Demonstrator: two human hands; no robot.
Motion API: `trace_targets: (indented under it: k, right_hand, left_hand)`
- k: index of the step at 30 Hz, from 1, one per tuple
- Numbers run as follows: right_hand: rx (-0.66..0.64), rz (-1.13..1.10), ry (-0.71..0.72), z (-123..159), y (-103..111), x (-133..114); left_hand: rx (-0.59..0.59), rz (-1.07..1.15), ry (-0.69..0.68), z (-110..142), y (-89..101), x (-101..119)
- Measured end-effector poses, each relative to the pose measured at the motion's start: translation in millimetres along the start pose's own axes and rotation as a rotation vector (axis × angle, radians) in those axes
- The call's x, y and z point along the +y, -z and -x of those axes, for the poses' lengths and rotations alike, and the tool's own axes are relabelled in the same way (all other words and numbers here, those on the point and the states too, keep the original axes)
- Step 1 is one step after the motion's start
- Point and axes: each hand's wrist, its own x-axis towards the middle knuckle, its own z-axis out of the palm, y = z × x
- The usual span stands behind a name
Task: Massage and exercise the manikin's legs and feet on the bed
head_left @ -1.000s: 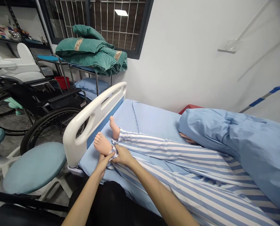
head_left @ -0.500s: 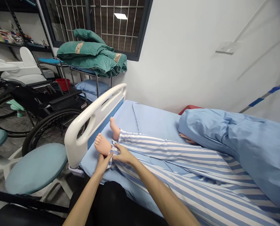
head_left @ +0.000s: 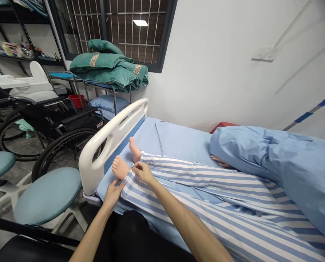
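Note:
A manikin in blue-and-white striped trousers (head_left: 189,171) lies on the bed, its two bare feet pointing at the footboard. My left hand (head_left: 113,193) pinches the outer edge of the near trouser leg's cuff, just below the near foot (head_left: 120,167). On the inner side of that ankle, my right hand (head_left: 143,172) has its thumb and fingers closed on the same cuff. The cuff lies spread flat between both hands at the ankle. The far foot (head_left: 135,150) rests beyond my right hand, its trouser leg around the ankle.
A white footboard (head_left: 92,160) stands close to the feet. A blue quilt (head_left: 260,156) covers the manikin's upper part, with a hand (head_left: 221,161) showing under its edge. Left of the bed are a round stool (head_left: 47,194), a wheelchair (head_left: 66,145) and a rack with green bedding (head_left: 110,69).
The near trouser cuff, bunched at the ankle before, now hangs unfolded and wider. My left hand has moved slightly down and left, away from my right hand. The view has shifted slightly.

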Motion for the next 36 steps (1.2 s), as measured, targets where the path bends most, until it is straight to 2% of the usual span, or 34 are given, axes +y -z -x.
trace_targets:
  k: [3,5,10,16,20,24,26,28,29,30,32,34,36]
  right_hand:
    - [0.057,-0.036,0.046,-6.4,4.9,-12.8]
    - [0.078,-0.040,0.075,-11.3,5.3,-18.2]
    - [0.052,0.092,0.038,-16.1,-2.4,-17.5]
    - [0.000,0.276,0.067,15.0,-1.7,-5.9]
    - [0.047,0.425,0.087,51.0,25.0,0.5]
    - [0.101,0.586,0.067,96.5,70.9,9.1]
    - [0.130,0.669,0.031,122.7,94.6,15.8]
    - [0.170,0.731,-0.006,148.6,115.3,23.8]
    - [0.195,0.758,-0.021,160.7,123.8,28.2]
    - [0.221,0.783,-0.036,171.9,130.8,32.5]
    - [0.278,0.828,-0.071,190.2,139.5,40.8]
    - [0.335,0.871,-0.103,202.4,141.6,47.1]
    - [0.387,0.915,-0.113,208.3,138.8,50.6]
  left_hand:
    - [-0.077,-0.218,0.034,3.7,7.0,13.0]
    - [-0.087,-0.336,-0.014,4.1,10.9,16.9]
    - [-0.010,-0.590,-0.102,1.9,21.4,7.3]
    - [-0.033,-0.706,-0.159,1.9,28.5,-7.0]
    - [-0.026,-0.815,-0.196,0.1,25.4,-5.8]
    - [0.011,-0.931,-0.251,7.3,20.8,-1.6]
    - [0.108,-1.035,-0.380,17.0,15.6,1.6]
    - [0.205,-1.128,-0.643,27.3,6.1,6.3]
    - [0.206,-1.155,-0.799,31.2,-0.5,9.2]
    - [0.159,-1.172,-0.944,33.6,-8.4,12.3]
    - [-0.038,-1.211,-1.139,32.9,-26.1,18.0]
    - [-0.220,-1.290,-1.219,25.9,-43.6,21.3]
    - [-0.312,-1.390,-1.237,16.7,-57.0,21.0]
